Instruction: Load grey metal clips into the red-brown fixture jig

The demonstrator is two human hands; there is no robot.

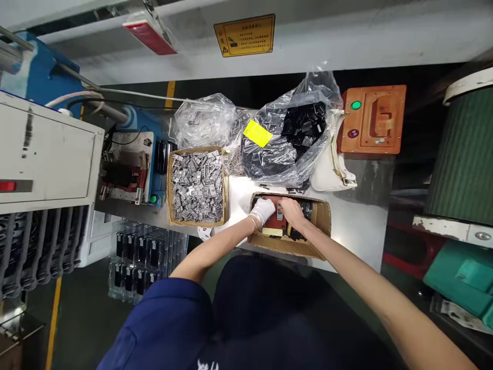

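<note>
Here, Two Hands Meet Inside One Cardboard Box

Nearest me, two forearms reach into a front cardboard box (322,218) on the shiny metal table (358,205). The white-gloved left hand (264,210) lies against one red block (271,224); its fingertips are hidden, so I can't tell whether they grip. The bare right hand (291,211) has bent fingers at the top of one grey metal piece (279,213), which sits on the block; I can't tell whether they pinch it.

To the left is a second box (168,192), heaped with grey parts past counting. Low beside the table, black pieces (142,250) stand in rows over a dark green floor (84,318).

Farther back are two clear plastic bags (206,121), one yellow label (258,133), one white pouch (329,167) and one orange case (356,134). Beyond, one yellow sign (245,36) marks a pale beam (327,36).
</note>
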